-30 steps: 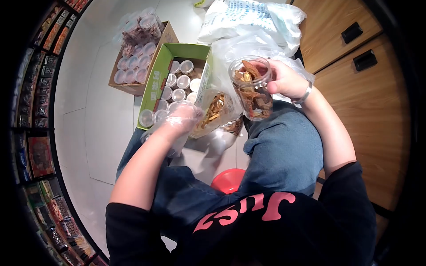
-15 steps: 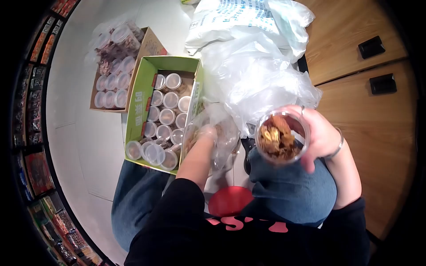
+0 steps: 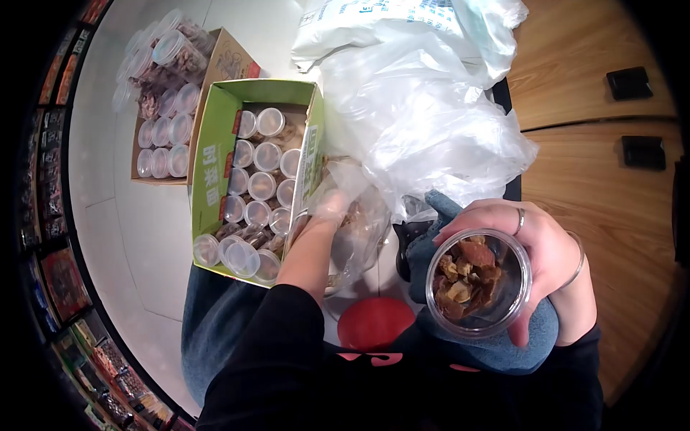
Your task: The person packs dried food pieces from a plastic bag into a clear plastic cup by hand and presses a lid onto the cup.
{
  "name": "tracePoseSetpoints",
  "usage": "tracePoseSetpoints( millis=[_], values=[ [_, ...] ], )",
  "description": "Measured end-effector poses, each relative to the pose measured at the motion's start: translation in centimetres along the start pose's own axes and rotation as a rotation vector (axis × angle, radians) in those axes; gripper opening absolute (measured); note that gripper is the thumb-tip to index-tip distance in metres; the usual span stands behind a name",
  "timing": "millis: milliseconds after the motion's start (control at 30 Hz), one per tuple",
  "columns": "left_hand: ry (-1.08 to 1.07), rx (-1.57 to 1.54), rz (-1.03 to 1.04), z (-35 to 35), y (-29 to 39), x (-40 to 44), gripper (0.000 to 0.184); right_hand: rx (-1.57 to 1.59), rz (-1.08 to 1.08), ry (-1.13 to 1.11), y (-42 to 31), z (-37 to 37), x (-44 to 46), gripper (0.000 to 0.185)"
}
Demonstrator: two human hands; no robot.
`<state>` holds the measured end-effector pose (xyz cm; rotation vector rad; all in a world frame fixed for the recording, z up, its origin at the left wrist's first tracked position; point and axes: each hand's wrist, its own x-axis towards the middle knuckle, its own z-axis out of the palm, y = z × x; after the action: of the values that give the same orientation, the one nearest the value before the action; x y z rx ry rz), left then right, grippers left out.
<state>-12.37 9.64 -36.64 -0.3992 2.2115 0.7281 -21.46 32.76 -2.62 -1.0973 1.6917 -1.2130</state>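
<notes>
Nearest, a black short-sleeved shirt with pink lettering [image 3: 431, 395] filled the lower edge, above blue denim trousers [image 3: 215, 323]. Between the knees sat a smooth red rounded object [image 3: 375, 323], its kind unclear. Over the right knee, the right hand [image 3: 539, 244] was curled around the side of a clear round plastic jar [image 3: 509, 296], thumb on the near side and fingers along the far side. A silver ring and a bracelet showed on that hand and wrist. The jar was tilted, its uncovered mouth facing up toward the head, with dried brown and orange-brown pieces [image 3: 463, 280] inside. The left hand [image 3: 332, 207] was down in a crumpled clear plastic bag [image 3: 366, 233] of brown pieces; plastic covered its fingers, so whether they were spread or pinching could not be told. Just beside that bag stood a green open cardboard box [image 3: 215, 129] with rows of clear lidded jars [image 3: 261, 185]. Farther off, on the pale tiled floor [image 3: 115, 244], a brown cardboard carton [image 3: 226, 61] held more lidded containers, some piled above its rim. Beyond the knees lay a large crumpled translucent bag [image 3: 424, 122], then a white sack with blue print [image 3: 381, 18], near wood-grain cabinet doors [image 3: 604, 201] with black handles.
</notes>
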Motion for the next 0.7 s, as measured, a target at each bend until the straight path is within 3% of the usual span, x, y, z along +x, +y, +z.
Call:
tracePoseSetpoints(
  millis=[67,200,333,467,500,700],
  values=[
    [0.116,-0.124,0.08,-1.2,1.4,-2.6,0.035,0.034,-0.015,0.012,0.1,0.1,-0.2,0.103],
    [0.139,-0.411,0.097,-0.3,0.8,-2.9,0.035,0.003,-0.04,0.019,0.1,0.0,-0.2,0.104],
    [0.174,-0.151,-0.019,-3.2,3.6,-3.9,0.031,0.047,-0.012,0.04,-0.3,0.4,0.0,0.097],
    [0.0,0.236,0.073,-4.6,5.0,-4.0,0.029,0.21,0.054,0.07,-1.3,1.2,0.0,0.088],
    [-0.036,0.341,0.1,-5.2,5.6,-4.8,0.029,0.32,0.159,0.102,-1.7,1.7,-0.2,0.086],
    [-0.132,0.747,0.222,-10.1,8.3,-12.8,0.026,0.402,0.076,0.148,-2.5,3.5,0.3,0.078]
  ],
)
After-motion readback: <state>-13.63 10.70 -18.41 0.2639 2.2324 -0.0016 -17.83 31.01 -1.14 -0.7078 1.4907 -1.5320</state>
